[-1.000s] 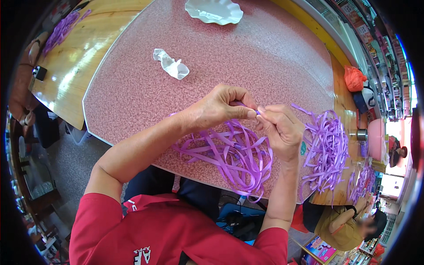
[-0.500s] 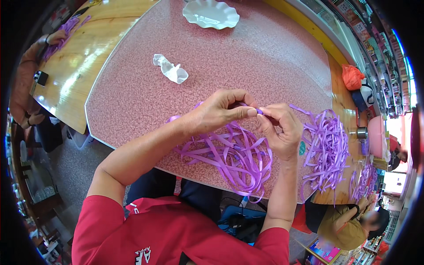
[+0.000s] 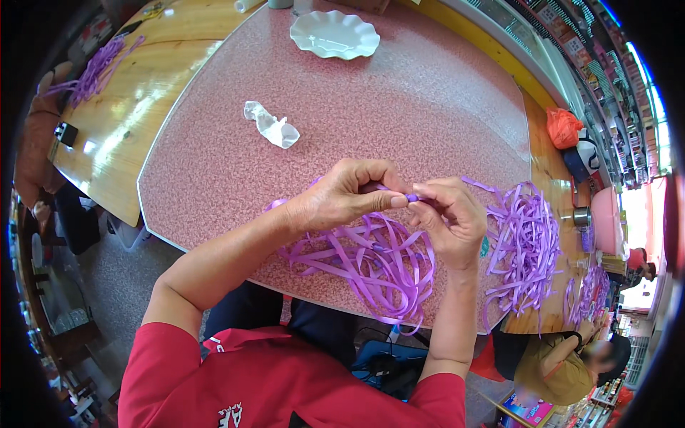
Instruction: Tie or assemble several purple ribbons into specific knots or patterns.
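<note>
Over the near part of the pink speckled table, my left hand [image 3: 357, 192] and my right hand [image 3: 454, 218] meet, both closed on a purple ribbon. A small purple knot [image 3: 412, 197] shows between the thumbs and fingertips; its details are too small to make out. Beneath my hands lies a loose pile of purple ribbon [image 3: 371, 267], looped and partly hidden by my left forearm. Right of my right hand spreads a larger tangled heap of purple ribbons [image 3: 526, 235].
A white scalloped plate [image 3: 335, 36] is at the table's far side, and crumpled white tissue [image 3: 272, 125] lies nearer. An orange plastic bag [image 3: 564, 128] stands at the right. Other people sit left and lower right, with purple ribbons [image 3: 96, 71] on the left wooden table.
The view has shifted slightly, so the table sits lower. My hands stay together at the ribbon, and the purple knot shows more between my fingertips.
</note>
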`<state>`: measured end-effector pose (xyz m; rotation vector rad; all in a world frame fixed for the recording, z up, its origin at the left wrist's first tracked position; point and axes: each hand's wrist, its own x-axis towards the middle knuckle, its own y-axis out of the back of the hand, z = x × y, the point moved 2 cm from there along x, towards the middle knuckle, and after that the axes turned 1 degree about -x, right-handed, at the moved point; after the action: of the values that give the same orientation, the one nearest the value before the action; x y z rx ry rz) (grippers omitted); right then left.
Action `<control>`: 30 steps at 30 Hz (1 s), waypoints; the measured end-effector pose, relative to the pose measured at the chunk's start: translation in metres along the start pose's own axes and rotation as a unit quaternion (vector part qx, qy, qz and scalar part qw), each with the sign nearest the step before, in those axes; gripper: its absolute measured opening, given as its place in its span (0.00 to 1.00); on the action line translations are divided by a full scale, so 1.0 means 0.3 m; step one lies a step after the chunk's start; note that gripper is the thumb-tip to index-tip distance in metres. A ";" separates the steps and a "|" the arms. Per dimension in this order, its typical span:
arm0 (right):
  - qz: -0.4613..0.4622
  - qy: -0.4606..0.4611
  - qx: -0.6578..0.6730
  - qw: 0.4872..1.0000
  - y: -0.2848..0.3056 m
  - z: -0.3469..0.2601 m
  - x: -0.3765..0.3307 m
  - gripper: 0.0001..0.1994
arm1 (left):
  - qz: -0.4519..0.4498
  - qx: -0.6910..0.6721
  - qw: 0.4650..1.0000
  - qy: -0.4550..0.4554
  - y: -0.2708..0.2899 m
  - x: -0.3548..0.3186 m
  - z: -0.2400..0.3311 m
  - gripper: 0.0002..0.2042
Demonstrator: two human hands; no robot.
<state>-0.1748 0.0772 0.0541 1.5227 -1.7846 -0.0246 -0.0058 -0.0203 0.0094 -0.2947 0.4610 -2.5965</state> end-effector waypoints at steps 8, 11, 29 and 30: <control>-0.030 0.047 -0.064 0.996 0.011 -0.004 -0.012 0.08 | -0.002 0.073 0.996 0.045 0.020 0.012 0.014 0.07; -0.041 0.064 -0.098 0.992 0.009 -0.026 0.001 0.09 | 0.013 0.092 0.994 0.054 0.020 0.015 0.018 0.06; -0.022 0.042 -0.117 0.992 -0.036 0.021 0.004 0.12 | 0.048 -0.055 0.990 0.123 0.045 0.032 -0.037 0.07; -0.011 0.075 -0.142 0.987 -0.037 0.017 0.012 0.12 | 0.054 -0.079 0.987 0.128 0.046 0.032 -0.041 0.07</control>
<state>-0.1684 0.0686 0.0471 1.3045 -1.5706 -0.1655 -0.0119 -0.0332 -0.0059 0.0133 0.7530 -2.5052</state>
